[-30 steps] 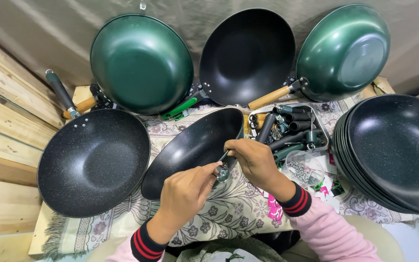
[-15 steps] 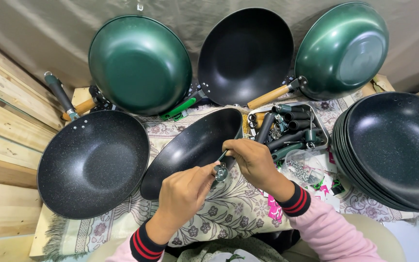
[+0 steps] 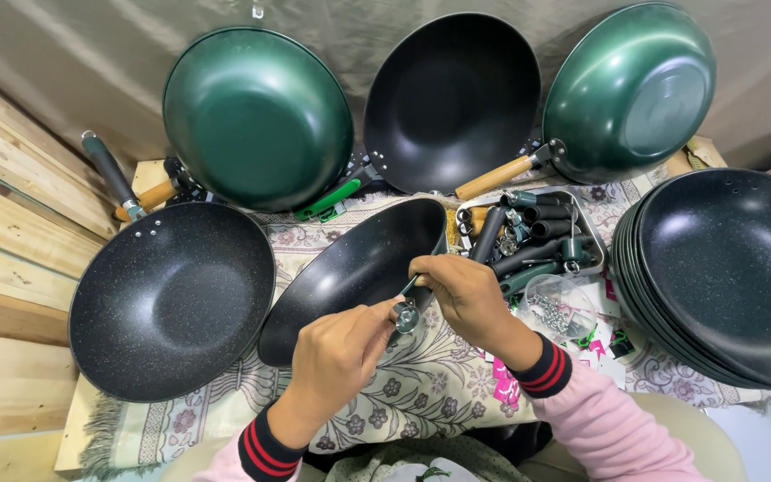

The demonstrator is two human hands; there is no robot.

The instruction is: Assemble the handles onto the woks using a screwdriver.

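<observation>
pan (image 3: 350,277) tilted, long axis lower-left to upper-right

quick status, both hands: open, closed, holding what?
Left hand: closed, fingertips pinching a small round metal fitting at the rim of the tilted black wok.
Right hand: closed grip on that wok's rim.
</observation>
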